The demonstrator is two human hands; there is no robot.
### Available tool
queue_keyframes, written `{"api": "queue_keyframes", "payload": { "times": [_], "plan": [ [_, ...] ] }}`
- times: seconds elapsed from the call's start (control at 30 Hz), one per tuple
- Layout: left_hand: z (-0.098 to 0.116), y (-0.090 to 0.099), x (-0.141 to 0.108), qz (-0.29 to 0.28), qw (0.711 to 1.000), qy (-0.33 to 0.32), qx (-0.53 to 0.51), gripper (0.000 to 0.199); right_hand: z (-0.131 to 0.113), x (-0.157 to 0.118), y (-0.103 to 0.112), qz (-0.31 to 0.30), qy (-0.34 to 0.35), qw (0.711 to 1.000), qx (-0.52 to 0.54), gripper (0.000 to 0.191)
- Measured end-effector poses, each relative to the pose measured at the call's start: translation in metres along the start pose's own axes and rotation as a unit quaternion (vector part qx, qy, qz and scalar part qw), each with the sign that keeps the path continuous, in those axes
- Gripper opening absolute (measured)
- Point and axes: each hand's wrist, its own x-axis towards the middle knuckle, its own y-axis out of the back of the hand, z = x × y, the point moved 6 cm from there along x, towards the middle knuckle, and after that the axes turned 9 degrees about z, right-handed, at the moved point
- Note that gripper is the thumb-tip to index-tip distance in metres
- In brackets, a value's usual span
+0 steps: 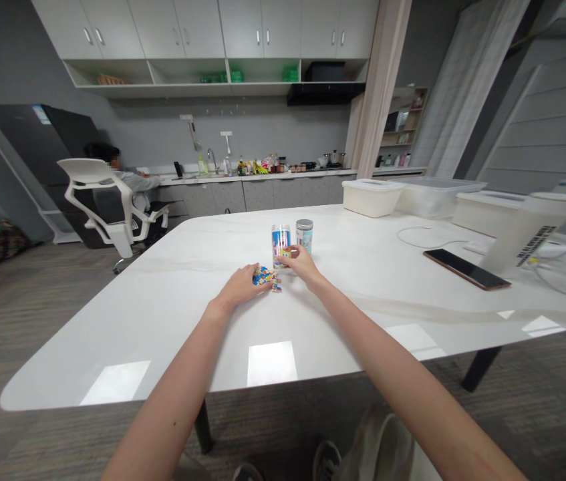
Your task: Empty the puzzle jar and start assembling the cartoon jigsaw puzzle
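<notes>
A small heap of colourful jigsaw-like pieces (265,275) lies on the white table, blue, yellow and pink among them. My left hand (241,286) rests on the tabletop at the heap's left side, thumb and fingers apart around its edge. Behind the heap stands a clear jar (281,235) with blue and coloured printing. My right hand (303,264) is in front of this jar, pinching a small yellow piece (285,254) between thumb and fingers. Just right of the clear jar is a second, grey-lidded jar (305,231), its lower part partly hidden by my right hand.
On the right of the white table (162,321) are a dark phone (466,268), a tall pale container (528,230), cables and lidded storage bins (371,198). A person (137,187) sits in a white chair (97,194) by the kitchen counter at the far left.
</notes>
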Motion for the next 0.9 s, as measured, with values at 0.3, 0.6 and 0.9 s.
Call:
{"api": "queue_keyframes", "payload": {
  "times": [0.3, 0.6, 0.9],
  "plan": [
    [-0.003, 0.009, 0.004, 0.042, 0.998, -0.014, -0.04, 0.034, -0.025, 0.009, 0.026, -0.009, 0.165, 0.964, -0.209, 0.051],
    [-0.022, 0.012, 0.004, 0.084, 0.992, 0.085, 0.027, 0.043, -0.028, 0.023, 0.076, -0.031, 0.161, 0.949, -0.268, 0.052],
    [0.023, -0.013, -0.005, -0.035, 0.995, -0.09, 0.029, 0.059, -0.025, 0.018, 0.081, -0.12, 0.186, 0.946, -0.237, 0.055]
  ]
}}
